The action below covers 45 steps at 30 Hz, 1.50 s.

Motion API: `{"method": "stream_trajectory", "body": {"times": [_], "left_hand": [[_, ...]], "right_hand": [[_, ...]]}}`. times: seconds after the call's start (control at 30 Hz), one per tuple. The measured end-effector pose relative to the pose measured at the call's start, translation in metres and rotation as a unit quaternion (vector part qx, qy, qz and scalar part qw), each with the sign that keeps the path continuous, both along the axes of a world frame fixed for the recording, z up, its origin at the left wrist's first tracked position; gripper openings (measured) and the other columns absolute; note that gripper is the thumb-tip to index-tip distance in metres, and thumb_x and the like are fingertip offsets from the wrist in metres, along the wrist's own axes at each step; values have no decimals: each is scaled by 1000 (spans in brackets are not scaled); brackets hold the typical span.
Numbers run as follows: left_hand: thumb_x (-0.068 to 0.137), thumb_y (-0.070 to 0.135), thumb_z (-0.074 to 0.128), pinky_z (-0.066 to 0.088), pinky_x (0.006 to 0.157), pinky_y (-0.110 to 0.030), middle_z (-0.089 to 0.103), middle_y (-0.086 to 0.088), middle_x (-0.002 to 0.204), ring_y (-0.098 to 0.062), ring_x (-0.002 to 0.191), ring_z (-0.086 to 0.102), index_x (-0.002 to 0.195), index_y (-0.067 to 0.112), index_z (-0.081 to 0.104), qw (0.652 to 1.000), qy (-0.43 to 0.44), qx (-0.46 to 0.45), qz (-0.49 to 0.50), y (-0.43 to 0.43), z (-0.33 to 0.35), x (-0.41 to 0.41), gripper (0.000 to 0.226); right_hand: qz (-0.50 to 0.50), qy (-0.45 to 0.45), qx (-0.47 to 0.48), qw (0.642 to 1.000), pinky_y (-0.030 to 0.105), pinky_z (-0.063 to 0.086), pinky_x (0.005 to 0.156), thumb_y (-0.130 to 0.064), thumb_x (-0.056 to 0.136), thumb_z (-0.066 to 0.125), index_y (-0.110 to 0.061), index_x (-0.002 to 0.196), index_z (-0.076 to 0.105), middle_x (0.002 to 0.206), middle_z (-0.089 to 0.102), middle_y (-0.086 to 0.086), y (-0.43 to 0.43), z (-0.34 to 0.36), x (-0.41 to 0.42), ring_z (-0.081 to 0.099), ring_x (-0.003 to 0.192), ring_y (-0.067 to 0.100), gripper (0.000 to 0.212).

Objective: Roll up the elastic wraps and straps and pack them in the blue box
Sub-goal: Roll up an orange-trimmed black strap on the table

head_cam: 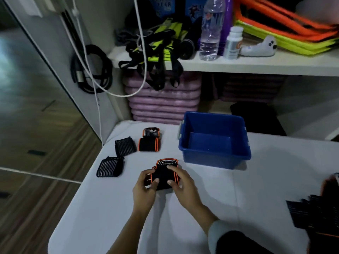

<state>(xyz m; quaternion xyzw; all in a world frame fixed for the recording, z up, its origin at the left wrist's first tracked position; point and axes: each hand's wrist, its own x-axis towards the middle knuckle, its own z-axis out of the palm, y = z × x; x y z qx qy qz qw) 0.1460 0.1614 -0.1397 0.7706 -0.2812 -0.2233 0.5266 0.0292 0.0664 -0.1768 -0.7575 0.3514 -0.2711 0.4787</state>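
Packing has not begun: left hand (145, 187) and right hand (181, 183) pinch an orange-edged wrap (164, 177) mid-worktop (256, 184), rolled wraps (110, 166) lie near its left edge, the blue box (214, 156) sits empty, and loose straps (315, 213) wait at the right edge.

A clear water bottle (211, 33) stands near the front edge of the white shelf (275, 65), with a white pill bottle (233, 44) just beside it. Pink cushions (161, 101) are stacked beneath the shelf. A coiled black cable (95, 70) hangs left of it, and a white cord (124, 96) loops below.

blue box (216, 158), black orange-edged wrap (165, 176), black grey-striped wraps (110, 166), white table (220, 198)
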Motion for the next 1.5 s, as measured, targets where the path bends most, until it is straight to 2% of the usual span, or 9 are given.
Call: {"method": "stream_trajectory", "body": {"times": [0.17,0.37,0.47,0.57,0.7,0.77,0.93,1.27,1.5], "left_hand": [[83,1,63,46,66,-5,65,5,101,2,89,61,104,17,59,1000,-17,-7,18,-3,-2,67,26],[85,3,61,46,67,-6,65,7,98,-4,91,61,107,17,59,999,-26,32,1,-14,-29,119,26],[88,8,58,50,74,-19,65,4,96,-16,92,64,111,18,58,997,-29,69,-17,-18,-44,129,25],[92,11,52,48,85,-28,66,-7,107,-23,101,61,123,12,57,992,-83,87,-39,-23,-51,131,31],[94,21,46,41,85,-29,60,-15,117,-29,106,53,131,9,51,978,-161,107,-83,-22,-51,133,39],[91,27,43,42,87,-32,57,-16,118,-30,107,52,134,10,48,975,-161,114,-106,-19,-51,135,46],[91,20,50,47,88,-36,58,-16,115,-30,104,55,136,11,44,972,-156,120,-124,-15,-50,138,47],[91,24,53,45,90,-38,52,-12,110,-26,101,50,136,16,46,967,-191,122,-117,-7,-46,134,45],[91,21,56,44,91,-34,48,-11,114,-25,104,49,132,13,49,962,-210,121,-128,-6,-41,133,43]], "right_hand": [[13,2,-2,1000,40,47,99,-26,87,60,-56,123,43,131,50,-18,-3,-1,73,49,121,8,50],[-14,3,11,1000,37,47,98,-29,85,60,-57,122,45,124,57,-14,-6,-28,123,52,117,6,48],[-25,34,18,999,34,46,99,-33,84,58,-63,119,42,124,59,-12,-5,-44,133,53,116,6,49],[-56,32,15,998,32,46,98,-46,83,52,-51,122,48,120,60,-10,-4,-49,140,53,111,5,40],[-91,33,10,995,36,46,96,-51,78,50,-49,124,50,111,50,-10,1,-50,143,48,107,10,46],[-96,34,23,995,38,47,94,-52,77,51,-52,125,48,110,50,-9,2,-52,143,50,108,11,48],[-90,36,43,994,39,52,88,-47,79,56,-48,126,47,112,67,-9,1,-47,141,61,103,8,48],[-93,38,16,995,25,40,103,-44,82,55,-39,129,52,120,56,-11,8,-42,132,46,117,0,47],[-93,33,4,995,22,40,102,-47,83,53,-40,129,51,119,55,-9,13,-37,127,46,115,2,47]]}}
